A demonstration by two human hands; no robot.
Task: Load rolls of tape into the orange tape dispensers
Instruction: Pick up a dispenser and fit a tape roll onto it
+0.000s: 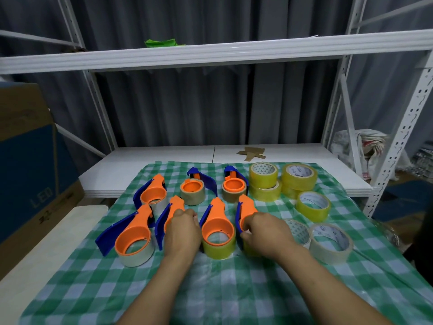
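Several orange tape dispensers with blue blades lie on a green checked cloth (210, 289). My left hand (181, 232) curls over the second dispenser (174, 205) of the front row and hides most of it. My right hand (263, 232) grips the rightmost front dispenser (246, 208), fingers curled at its blue edge. Between my hands stands a dispenser on a yellow roll (218, 231). The far left front dispenser (133, 235) sits on a clear roll. Loose yellow rolls (298, 177) and pale rolls (330, 242) lie to the right.
Behind the front row are another orange dispenser (153, 192) and two brown rolls with orange cores (192, 192). A white shelf board (164, 160) lies behind the cloth, with cardboard scraps (251, 152). A cardboard box (28, 160) stands on the left, white rack posts (398, 141) on the right.
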